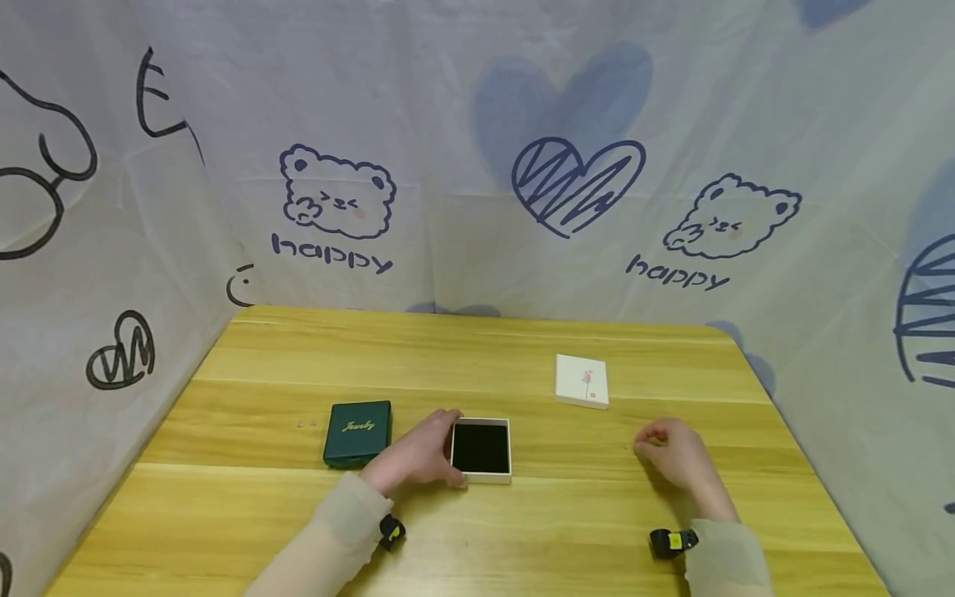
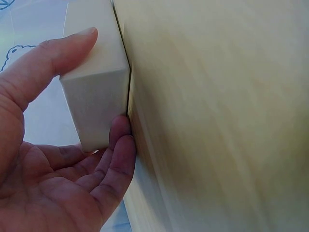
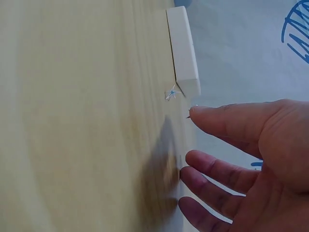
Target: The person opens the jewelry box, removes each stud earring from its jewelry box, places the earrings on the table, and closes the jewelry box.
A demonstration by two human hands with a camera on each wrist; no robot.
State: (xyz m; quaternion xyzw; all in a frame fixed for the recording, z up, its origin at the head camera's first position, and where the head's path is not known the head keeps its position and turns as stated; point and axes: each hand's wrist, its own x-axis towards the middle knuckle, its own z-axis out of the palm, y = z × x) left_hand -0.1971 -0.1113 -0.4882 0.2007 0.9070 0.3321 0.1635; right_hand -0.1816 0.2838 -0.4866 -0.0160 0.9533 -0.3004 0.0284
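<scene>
In the head view my left hand grips the side of an open white box with a black lining. The left wrist view has the thumb on one wall of the box and the fingers curled round its corner. At the right, my right hand is low over the table, thumb and forefinger together. A tiny dark point shows at the thumb tip in the right wrist view; most of that piece is hidden. Just beyond lies a small silvery star-shaped ornament.
A green jewelry box stands left of the white box, with two tiny pinkish pieces beside it. The white lid with a red flower print lies farther back. A printed cloth hangs behind the wooden table.
</scene>
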